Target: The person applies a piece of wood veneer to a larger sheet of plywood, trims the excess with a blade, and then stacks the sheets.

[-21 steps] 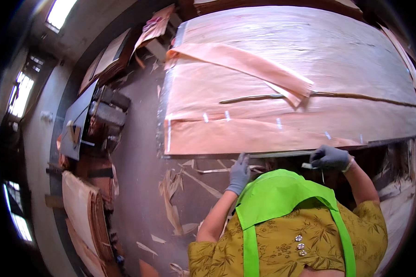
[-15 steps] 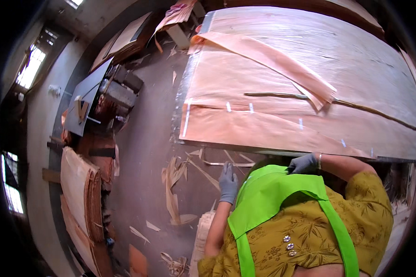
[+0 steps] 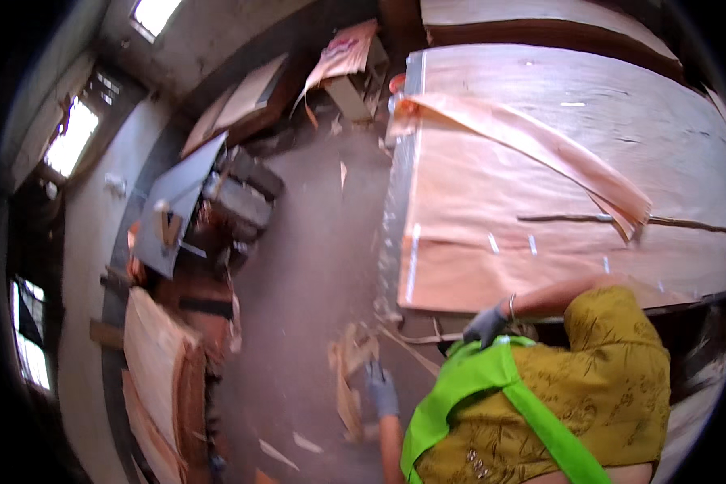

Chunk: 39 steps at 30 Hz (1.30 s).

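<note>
Right grip (image 3: 486, 325): at the counter's near edge, beside the top of the apron (image 3: 460, 367); contact unclear
Left grip (image 3: 381, 390): left of the right grip, over the floor (image 3: 306, 266)
Counter (image 3: 391, 258): ahead of the right grip, stretching to its right
Veneer sheet (image 3: 468, 278): on the counter, ahead of the right grip
Folded strip (image 3: 540, 149): on the sheet, farther ahead and right
Scraps (image 3: 345, 387): on the floor, just left of the left grip
Veneer stack (image 3: 149, 347): well left of both grips
Board (image 3: 181, 189): ahead-left of the left grip, beyond that stack
Far stack (image 3: 540, 10): behind the counter, ahead-right of both grips
</note>
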Each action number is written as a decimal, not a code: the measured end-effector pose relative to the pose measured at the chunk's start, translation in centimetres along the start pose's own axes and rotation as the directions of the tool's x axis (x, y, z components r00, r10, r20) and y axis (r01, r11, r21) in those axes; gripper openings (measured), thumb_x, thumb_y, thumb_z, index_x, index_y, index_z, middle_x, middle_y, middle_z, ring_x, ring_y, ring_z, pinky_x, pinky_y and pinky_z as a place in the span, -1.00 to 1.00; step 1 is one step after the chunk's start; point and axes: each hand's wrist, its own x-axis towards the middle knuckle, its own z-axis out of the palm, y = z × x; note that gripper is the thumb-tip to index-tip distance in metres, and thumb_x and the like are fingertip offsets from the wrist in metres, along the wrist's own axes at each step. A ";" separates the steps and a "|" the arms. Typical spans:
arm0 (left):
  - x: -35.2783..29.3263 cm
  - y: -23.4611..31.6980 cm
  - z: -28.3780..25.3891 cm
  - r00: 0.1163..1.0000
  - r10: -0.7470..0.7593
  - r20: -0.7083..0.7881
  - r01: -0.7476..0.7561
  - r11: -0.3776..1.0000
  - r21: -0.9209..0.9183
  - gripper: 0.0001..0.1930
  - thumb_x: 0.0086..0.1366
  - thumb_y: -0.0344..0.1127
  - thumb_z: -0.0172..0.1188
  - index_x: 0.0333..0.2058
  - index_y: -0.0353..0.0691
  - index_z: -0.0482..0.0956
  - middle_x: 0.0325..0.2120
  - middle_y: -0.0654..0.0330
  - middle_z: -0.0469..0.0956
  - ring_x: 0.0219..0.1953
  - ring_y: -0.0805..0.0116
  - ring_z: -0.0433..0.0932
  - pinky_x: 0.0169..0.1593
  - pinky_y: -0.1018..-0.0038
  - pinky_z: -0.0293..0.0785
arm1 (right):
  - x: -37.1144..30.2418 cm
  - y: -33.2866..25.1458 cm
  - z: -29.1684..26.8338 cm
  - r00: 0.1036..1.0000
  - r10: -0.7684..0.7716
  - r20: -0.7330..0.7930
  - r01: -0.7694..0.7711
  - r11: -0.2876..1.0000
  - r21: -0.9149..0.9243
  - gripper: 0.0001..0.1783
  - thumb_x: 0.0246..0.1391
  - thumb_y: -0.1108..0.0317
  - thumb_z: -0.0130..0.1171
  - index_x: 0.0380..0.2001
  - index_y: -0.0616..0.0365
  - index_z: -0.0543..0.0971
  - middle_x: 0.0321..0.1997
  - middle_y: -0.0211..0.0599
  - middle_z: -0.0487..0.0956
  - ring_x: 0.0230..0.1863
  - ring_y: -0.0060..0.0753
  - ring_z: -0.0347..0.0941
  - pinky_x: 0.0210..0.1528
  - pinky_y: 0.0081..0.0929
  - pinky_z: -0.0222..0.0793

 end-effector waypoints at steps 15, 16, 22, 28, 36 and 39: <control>13.6 -22.2 -4.9 0.923 -0.296 0.247 0.372 0.849 -0.374 -0.59 0.21 -0.44 -0.01 0.06 -0.35 0.37 -0.04 -0.04 0.45 -0.02 0.12 0.44 0.04 0.34 0.36 | 23.9 -1.1 -12.6 0.952 0.103 0.289 -0.206 0.912 0.355 -0.41 -0.14 0.16 0.32 -0.05 0.24 0.45 -0.12 -0.05 0.55 -0.15 -0.26 0.46 -0.08 -0.32 0.35; 15.6 -24.0 -5.1 0.928 -0.274 0.254 0.355 0.858 -0.371 -0.60 0.21 -0.44 -0.01 0.06 -0.35 0.37 -0.06 -0.04 0.46 -0.03 0.13 0.45 0.03 0.35 0.37 | 25.2 -1.1 -13.4 0.953 0.149 0.263 -0.249 0.879 0.407 -0.40 -0.15 0.15 0.33 -0.05 0.25 0.45 -0.12 -0.06 0.55 -0.15 -0.26 0.47 -0.07 -0.33 0.35; 28.4 -34.4 -7.6 0.943 -0.160 0.293 0.262 0.899 -0.351 -0.63 0.22 -0.45 -0.02 0.03 -0.36 0.38 -0.16 -0.03 0.53 -0.13 0.17 0.52 -0.02 0.36 0.41 | 31.6 0.0 -15.3 0.968 0.239 0.079 -0.240 0.781 0.577 -0.42 -0.04 0.15 0.27 0.02 0.24 0.43 -0.06 -0.23 0.53 -0.17 -0.41 0.39 -0.16 -0.42 0.33; 42.7 -34.0 -9.3 0.882 0.035 0.469 0.027 0.992 -0.125 -0.69 0.18 -0.46 0.00 -0.09 -0.41 0.46 -0.13 -0.08 0.51 -0.07 0.13 0.50 0.01 0.37 0.39 | 31.1 0.9 -23.5 0.846 0.525 -0.096 -0.223 0.511 0.830 -0.31 -0.02 0.08 0.29 0.09 0.28 0.36 0.04 -0.14 0.50 0.02 -0.37 0.40 0.05 -0.44 0.30; 65.2 -23.9 -5.1 0.861 0.308 0.404 -0.215 0.941 -0.260 -0.67 0.15 -0.43 0.02 -0.10 -0.40 0.50 -0.12 -0.05 0.52 -0.06 0.14 0.50 0.06 0.34 0.37 | 27.5 11.1 -34.0 0.243 0.920 -0.306 0.202 0.261 0.944 -0.70 0.00 0.19 0.22 -0.24 0.13 0.60 -0.30 -0.46 0.58 -0.27 -0.60 0.42 -0.25 -0.56 0.34; 73.5 -23.8 -1.3 0.855 0.207 0.475 -0.080 0.958 -0.274 -0.65 0.17 -0.41 0.03 -0.05 -0.38 0.48 -0.09 -0.03 0.52 -0.05 0.19 0.50 0.06 0.37 0.37 | 24.9 16.2 -41.3 -0.050 0.941 -0.334 0.403 0.325 0.856 -0.83 -0.04 0.26 0.20 -0.39 0.09 0.57 -0.38 -0.47 0.53 -0.50 -0.64 0.34 -0.52 -0.64 0.26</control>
